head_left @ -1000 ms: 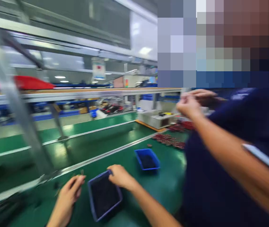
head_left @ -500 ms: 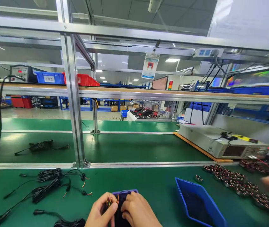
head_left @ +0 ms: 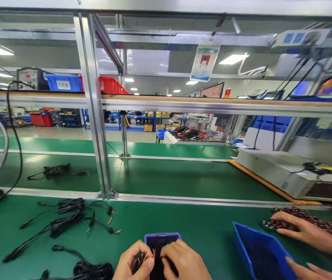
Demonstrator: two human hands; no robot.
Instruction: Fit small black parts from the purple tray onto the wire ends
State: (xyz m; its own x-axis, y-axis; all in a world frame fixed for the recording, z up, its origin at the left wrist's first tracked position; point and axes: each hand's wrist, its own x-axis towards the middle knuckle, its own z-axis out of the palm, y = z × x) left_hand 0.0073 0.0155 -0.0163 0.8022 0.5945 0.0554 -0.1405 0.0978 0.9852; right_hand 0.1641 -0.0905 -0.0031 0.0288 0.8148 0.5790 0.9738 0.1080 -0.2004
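Observation:
At the bottom middle, my left hand (head_left: 133, 262) pinches thin wires (head_left: 145, 256) with yellow, red and black insulation. My right hand (head_left: 186, 260) sits just beside it, fingers curled down into a small purple-blue bin (head_left: 162, 235). Dark small pieces (head_left: 160, 243) fill that bin, too dark to make out singly. Right-hand fingertips are partly hidden, so whatever they grip does not show. Left of my hands lie black cable bundles (head_left: 66, 223) with bare coloured wire ends, and another black cable coil (head_left: 92, 270) nearer the front.
A larger blue bin (head_left: 259, 249) stands to the right. Another person's hand (head_left: 306, 229) touches round copper-and-black parts (head_left: 271, 224); a second hand (head_left: 308, 270) is by the bin. An aluminium post (head_left: 97, 116) rises behind, and a grey instrument (head_left: 294, 171) sits at the right.
The view has shifted, so the scene sits further right. The other person's hand has come in over the round parts, and a second one appears by the blue bin. My hands keep nearly the same pose.

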